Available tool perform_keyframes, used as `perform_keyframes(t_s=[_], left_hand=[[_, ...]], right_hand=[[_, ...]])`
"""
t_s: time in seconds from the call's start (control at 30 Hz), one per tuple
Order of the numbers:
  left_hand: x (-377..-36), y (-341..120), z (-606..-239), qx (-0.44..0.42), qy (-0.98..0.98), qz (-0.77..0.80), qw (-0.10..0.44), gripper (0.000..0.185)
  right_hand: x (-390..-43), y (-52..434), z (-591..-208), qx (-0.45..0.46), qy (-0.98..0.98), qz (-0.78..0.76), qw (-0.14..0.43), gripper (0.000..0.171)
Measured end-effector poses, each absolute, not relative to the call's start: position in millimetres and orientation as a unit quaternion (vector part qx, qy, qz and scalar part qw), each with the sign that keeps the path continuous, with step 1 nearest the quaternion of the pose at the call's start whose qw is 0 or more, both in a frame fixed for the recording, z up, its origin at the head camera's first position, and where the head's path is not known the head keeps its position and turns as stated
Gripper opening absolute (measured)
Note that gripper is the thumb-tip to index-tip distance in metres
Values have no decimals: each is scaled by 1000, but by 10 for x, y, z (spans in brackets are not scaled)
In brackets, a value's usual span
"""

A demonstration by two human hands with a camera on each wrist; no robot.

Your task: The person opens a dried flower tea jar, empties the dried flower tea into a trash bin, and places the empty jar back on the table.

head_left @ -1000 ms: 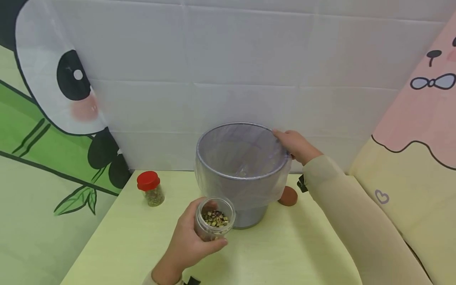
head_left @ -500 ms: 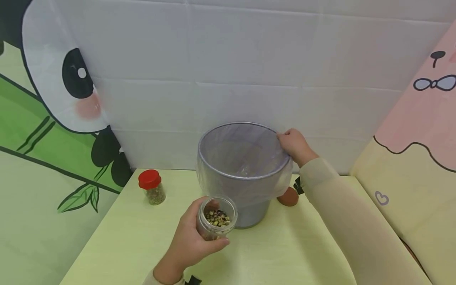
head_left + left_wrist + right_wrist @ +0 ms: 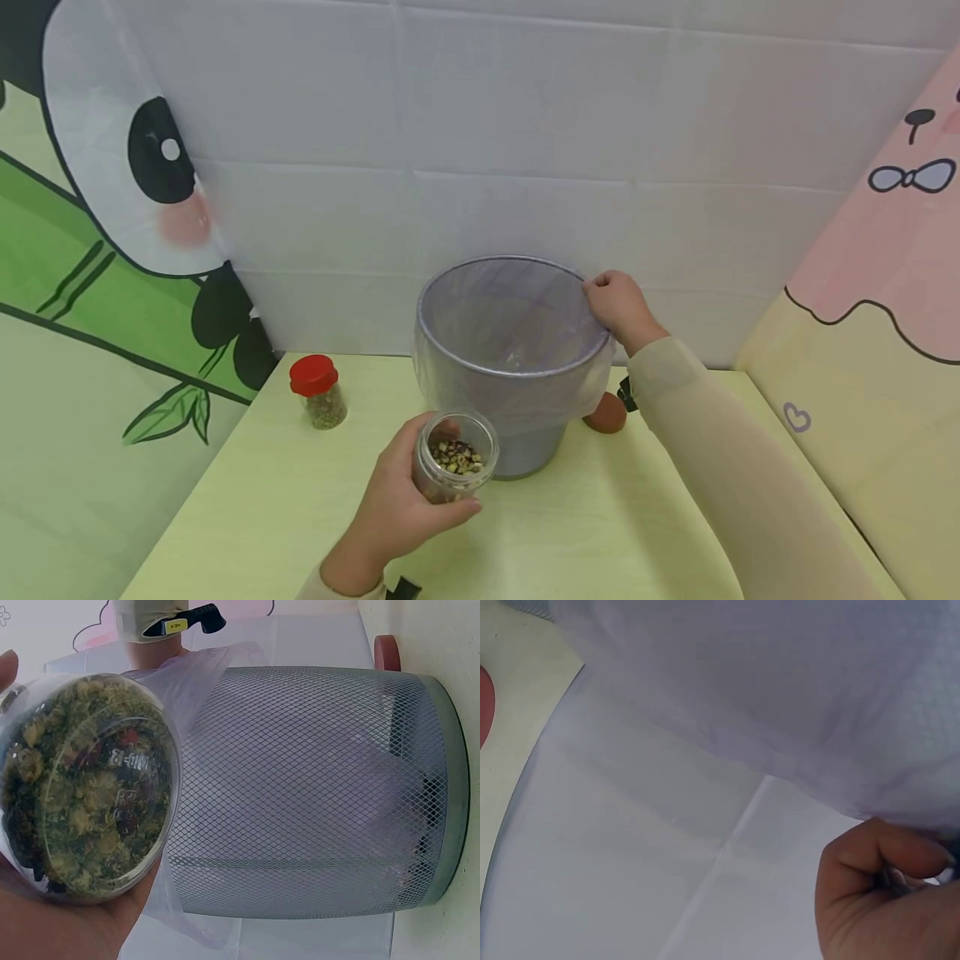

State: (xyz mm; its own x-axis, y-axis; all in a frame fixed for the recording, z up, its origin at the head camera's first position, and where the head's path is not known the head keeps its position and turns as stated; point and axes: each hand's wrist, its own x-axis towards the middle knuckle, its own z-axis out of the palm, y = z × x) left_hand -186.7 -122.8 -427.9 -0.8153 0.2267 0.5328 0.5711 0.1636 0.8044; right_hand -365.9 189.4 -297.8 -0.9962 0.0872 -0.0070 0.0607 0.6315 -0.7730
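Note:
My left hand (image 3: 405, 500) grips a clear, lidless jar (image 3: 456, 458) tilted in front of the bin. Dried flowers and herbs (image 3: 90, 795) show through its base in the left wrist view. A grey mesh wastebasket (image 3: 300, 787), lined with a thin purplish plastic bag (image 3: 517, 400), stands at the table's middle. At its right rim, my right hand (image 3: 621, 308) pinches the rim and bag edge between curled fingers and thumb. In the right wrist view the bag film hangs beside the right hand (image 3: 885, 892); part of that hand is cut off.
A small jar with a red lid (image 3: 315, 375) and dried bits inside stands at the left of the pale yellow table (image 3: 247, 517). Behind the bin's right side lies a reddish-brown round lid (image 3: 606, 413). A white sheet wall (image 3: 510, 150) rises close behind.
My right hand has shifted slightly along the rim, its fingers curling more tightly at the bag edge. The left hand and the jar stay nearly where they were.

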Motion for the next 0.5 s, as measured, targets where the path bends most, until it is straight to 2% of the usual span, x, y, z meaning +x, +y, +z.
perform_keyframes(t_s=[0.5], left_hand=[[-1869,-1226,-4284,-256,-752,-593,132,85]], right_hand=[[-3643,1907,-3014,-44,-899,435,22,36]])
